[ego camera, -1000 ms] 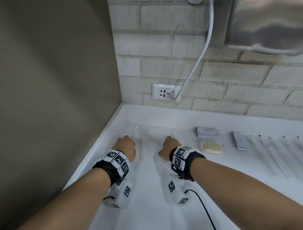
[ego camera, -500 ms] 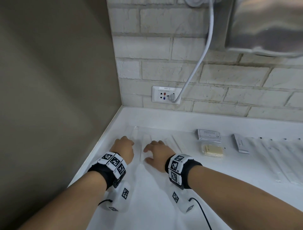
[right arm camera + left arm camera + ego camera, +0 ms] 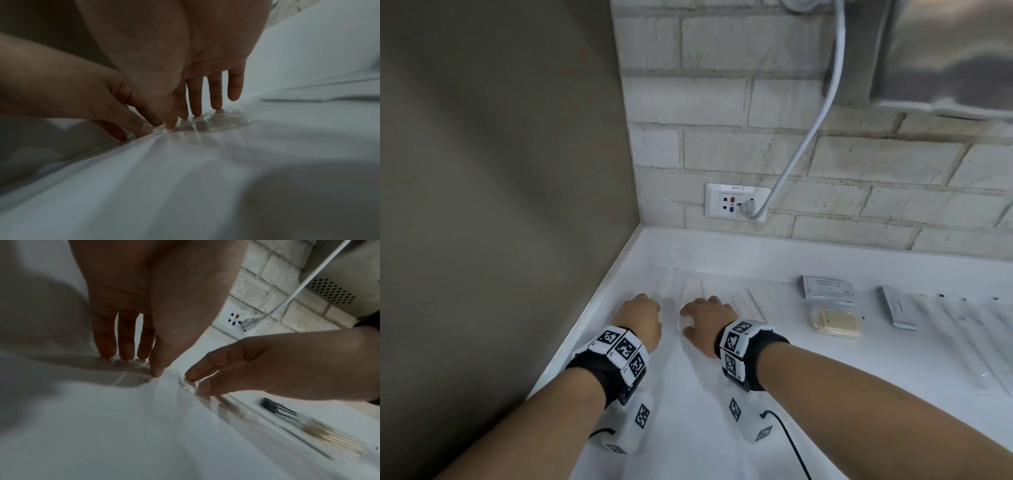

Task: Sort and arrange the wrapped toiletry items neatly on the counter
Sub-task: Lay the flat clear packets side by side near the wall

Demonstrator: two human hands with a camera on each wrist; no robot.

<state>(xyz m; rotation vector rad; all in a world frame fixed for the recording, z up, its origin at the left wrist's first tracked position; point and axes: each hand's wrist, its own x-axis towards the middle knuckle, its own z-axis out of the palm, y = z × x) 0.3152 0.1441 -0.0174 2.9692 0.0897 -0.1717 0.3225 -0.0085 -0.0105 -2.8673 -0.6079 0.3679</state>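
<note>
Several long toiletry items in clear wrappers (image 3: 690, 291) lie side by side on the white counter (image 3: 688, 411) near its left corner. My left hand (image 3: 645, 303) and right hand (image 3: 698, 308) sit close together on their near ends. In the left wrist view the left hand's fingertips (image 3: 125, 357) stand straight down on a crinkled clear wrapper (image 3: 139, 365). In the right wrist view the right hand's fingertips (image 3: 216, 106) press another clear wrapper (image 3: 226, 119) flat. A wrapped white comb (image 3: 743, 306) lies just right of the right hand.
A brown wall (image 3: 500, 205) bounds the counter on the left, brick wall with a socket (image 3: 736, 204) and white cable behind. To the right lie a grey sachet stack (image 3: 827, 289), a wrapped beige item (image 3: 835, 323), another grey sachet (image 3: 897, 308) and more long clear-wrapped items (image 3: 962, 332).
My right hand has slid left, close to the left hand, and spread its fingers onto the wrappers. The left hand has barely moved.
</note>
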